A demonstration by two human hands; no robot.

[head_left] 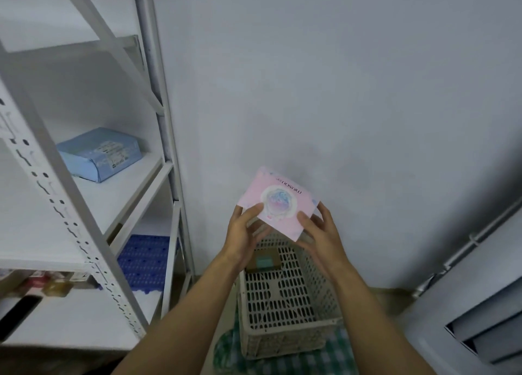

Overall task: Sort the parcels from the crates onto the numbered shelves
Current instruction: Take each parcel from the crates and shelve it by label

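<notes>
A flat pink parcel (278,201) with a round pastel picture is held up above a beige slotted crate (285,298). My left hand (244,230) grips its lower left corner, thumb on the face. My right hand (320,230) holds its lower right edge, thumb on top and fingers behind. A small brown box with a teal label (264,260) lies at the far end of the crate's floor. The white metal shelf unit (118,193) stands to the left, and a light blue parcel (99,154) lies on its middle shelf.
The crate sits on a green checked cloth (282,360) close to the grey wall. A blue perforated mat (144,261) lies on the lower shelf level. Blurred packets (48,284) sit at the shelf's bottom left. A louvred grey panel (485,335) is at the right.
</notes>
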